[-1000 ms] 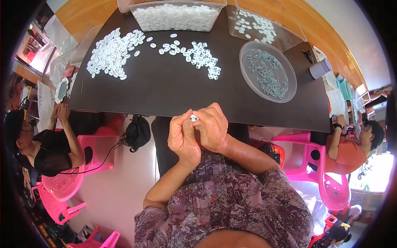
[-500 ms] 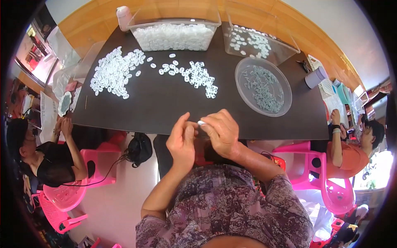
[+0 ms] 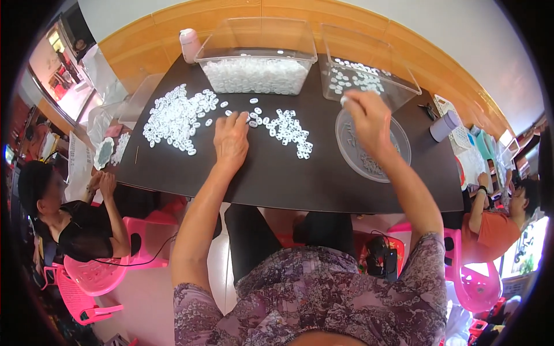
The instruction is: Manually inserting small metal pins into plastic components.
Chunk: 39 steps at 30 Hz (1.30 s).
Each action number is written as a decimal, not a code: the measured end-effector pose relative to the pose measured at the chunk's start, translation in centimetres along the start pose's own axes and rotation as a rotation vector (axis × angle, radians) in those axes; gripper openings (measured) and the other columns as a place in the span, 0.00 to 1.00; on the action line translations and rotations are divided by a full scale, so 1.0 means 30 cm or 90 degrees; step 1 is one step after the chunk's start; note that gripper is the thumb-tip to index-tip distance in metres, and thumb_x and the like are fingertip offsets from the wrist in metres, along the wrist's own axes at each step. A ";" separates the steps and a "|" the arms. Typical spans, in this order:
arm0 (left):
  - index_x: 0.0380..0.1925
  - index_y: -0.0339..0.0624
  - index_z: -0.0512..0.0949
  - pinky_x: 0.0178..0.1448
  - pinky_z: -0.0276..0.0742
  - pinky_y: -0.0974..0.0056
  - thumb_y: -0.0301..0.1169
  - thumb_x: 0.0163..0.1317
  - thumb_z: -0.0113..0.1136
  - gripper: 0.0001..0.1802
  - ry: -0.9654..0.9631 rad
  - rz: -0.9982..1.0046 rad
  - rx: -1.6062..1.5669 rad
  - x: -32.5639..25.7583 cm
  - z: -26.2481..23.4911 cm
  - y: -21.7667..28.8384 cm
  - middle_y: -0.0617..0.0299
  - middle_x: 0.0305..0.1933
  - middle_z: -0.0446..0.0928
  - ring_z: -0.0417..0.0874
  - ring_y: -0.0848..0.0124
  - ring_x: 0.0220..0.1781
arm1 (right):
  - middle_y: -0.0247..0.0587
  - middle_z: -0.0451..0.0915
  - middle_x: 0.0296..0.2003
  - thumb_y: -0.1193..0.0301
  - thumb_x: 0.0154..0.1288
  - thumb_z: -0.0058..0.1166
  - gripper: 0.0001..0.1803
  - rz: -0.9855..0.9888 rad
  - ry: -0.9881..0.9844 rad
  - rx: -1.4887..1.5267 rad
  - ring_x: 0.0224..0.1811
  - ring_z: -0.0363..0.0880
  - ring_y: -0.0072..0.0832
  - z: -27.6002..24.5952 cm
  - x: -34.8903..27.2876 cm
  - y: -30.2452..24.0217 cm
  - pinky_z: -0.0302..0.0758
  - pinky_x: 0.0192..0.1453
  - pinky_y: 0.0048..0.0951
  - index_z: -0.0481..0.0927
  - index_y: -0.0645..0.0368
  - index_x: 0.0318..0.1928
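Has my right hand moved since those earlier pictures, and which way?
Yes: against the dark table, your right hand has gone forward and rightward, from the table's near edge to where it overlaps the round clear tray in view.

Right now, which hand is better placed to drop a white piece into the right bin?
Probably the right hand: it pinches a white piece close to the right bin. The left hand is down by the loose pieces, farther from that bin.
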<state>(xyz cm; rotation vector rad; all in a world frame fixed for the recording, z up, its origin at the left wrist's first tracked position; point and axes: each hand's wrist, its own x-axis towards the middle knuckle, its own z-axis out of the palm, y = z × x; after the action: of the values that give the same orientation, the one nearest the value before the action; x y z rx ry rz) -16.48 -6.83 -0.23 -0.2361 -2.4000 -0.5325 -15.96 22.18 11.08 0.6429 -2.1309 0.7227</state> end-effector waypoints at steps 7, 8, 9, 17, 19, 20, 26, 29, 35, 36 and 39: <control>0.54 0.48 0.71 0.59 0.61 0.48 0.40 0.64 0.49 0.19 -0.162 0.107 0.064 0.112 0.106 -0.047 0.55 0.62 0.68 0.65 0.51 0.64 | 0.45 0.80 0.30 0.72 0.54 0.55 0.09 0.079 0.030 -0.058 0.34 0.79 0.33 0.041 0.195 0.191 0.73 0.40 0.29 0.80 0.63 0.35; 0.54 0.48 0.71 0.59 0.61 0.48 0.40 0.64 0.49 0.19 -0.162 0.111 0.061 0.119 0.107 -0.043 0.55 0.62 0.68 0.65 0.51 0.64 | 0.45 0.80 0.30 0.72 0.54 0.55 0.09 0.080 0.032 -0.062 0.34 0.79 0.33 0.045 0.209 0.216 0.73 0.40 0.29 0.80 0.63 0.35; 0.53 0.48 0.72 0.59 0.61 0.49 0.39 0.64 0.49 0.19 -0.190 0.113 0.045 0.124 0.107 -0.039 0.55 0.61 0.68 0.66 0.52 0.64 | 0.45 0.80 0.31 0.71 0.53 0.55 0.09 0.075 0.023 -0.097 0.34 0.79 0.35 0.049 0.221 0.238 0.73 0.40 0.31 0.81 0.62 0.34; 0.51 0.43 0.73 0.60 0.60 0.48 0.33 0.63 0.51 0.16 -0.186 0.166 -0.018 0.000 0.033 0.013 0.52 0.58 0.71 0.67 0.54 0.63 | 0.45 0.81 0.29 0.70 0.52 0.56 0.07 0.089 -0.045 -0.205 0.35 0.80 0.40 0.139 0.280 0.385 0.73 0.40 0.36 0.82 0.58 0.32; 0.51 0.43 0.73 0.61 0.60 0.48 0.32 0.62 0.52 0.17 -0.192 0.154 -0.023 -0.022 0.010 0.025 0.52 0.58 0.71 0.68 0.54 0.62 | 0.47 0.81 0.29 0.70 0.52 0.56 0.07 0.078 -0.053 -0.223 0.34 0.80 0.42 0.168 0.285 0.420 0.73 0.40 0.38 0.82 0.57 0.32; 0.51 0.43 0.73 0.61 0.60 0.48 0.32 0.62 0.53 0.17 -0.196 0.142 -0.030 -0.023 -0.001 0.033 0.52 0.57 0.72 0.68 0.53 0.62 | 0.47 0.81 0.29 0.70 0.52 0.56 0.07 0.080 -0.054 -0.221 0.34 0.80 0.42 0.178 0.289 0.434 0.73 0.40 0.38 0.82 0.57 0.32; 0.42 0.45 0.79 0.55 0.66 0.55 0.23 0.47 0.63 0.18 -0.079 0.200 -0.092 -0.005 -0.049 0.151 0.58 0.48 0.76 0.74 0.59 0.52 | 0.56 0.79 0.26 0.73 0.48 0.49 0.07 0.057 -0.080 -0.288 0.29 0.79 0.51 0.203 0.295 0.464 0.72 0.35 0.48 0.80 0.60 0.25; 0.35 0.45 0.81 0.51 0.68 0.57 0.21 0.43 0.64 0.16 -0.050 0.220 -0.131 -0.017 -0.021 0.193 0.62 0.38 0.77 0.74 0.61 0.45 | 0.56 0.79 0.25 0.71 0.49 0.50 0.08 0.063 -0.084 -0.298 0.30 0.78 0.50 0.188 0.302 0.433 0.72 0.36 0.45 0.80 0.61 0.25; 0.25 0.39 0.79 0.43 0.66 0.58 0.20 0.39 0.57 0.09 -0.056 0.300 -0.072 -0.022 0.037 0.231 0.59 0.27 0.72 0.70 0.61 0.36 | 0.44 0.79 0.31 0.69 0.51 0.56 0.06 -0.043 0.008 -0.258 0.39 0.75 0.40 0.138 0.200 0.269 0.71 0.42 0.38 0.82 0.56 0.30; 0.25 0.39 0.79 0.43 0.66 0.58 0.20 0.39 0.57 0.09 -0.056 0.298 -0.073 -0.024 0.044 0.233 0.59 0.27 0.72 0.70 0.61 0.36 | 0.42 0.79 0.32 0.71 0.51 0.57 0.05 -0.066 -0.006 -0.218 0.39 0.74 0.40 0.128 0.175 0.240 0.71 0.42 0.38 0.81 0.57 0.30; 0.24 0.38 0.78 0.41 0.66 0.58 0.20 0.38 0.58 0.08 -0.097 0.308 -0.015 -0.035 0.035 0.240 0.58 0.26 0.71 0.69 0.60 0.36 | 0.40 0.78 0.32 0.74 0.51 0.57 0.04 -0.127 -0.010 -0.143 0.38 0.74 0.39 0.088 0.111 0.149 0.71 0.42 0.37 0.80 0.58 0.30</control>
<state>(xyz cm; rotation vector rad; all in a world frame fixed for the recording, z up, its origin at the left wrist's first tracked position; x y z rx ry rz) -14.11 0.09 0.64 -0.8675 -2.3625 -0.3244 -22.07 22.91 11.08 0.7274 -2.0873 0.3652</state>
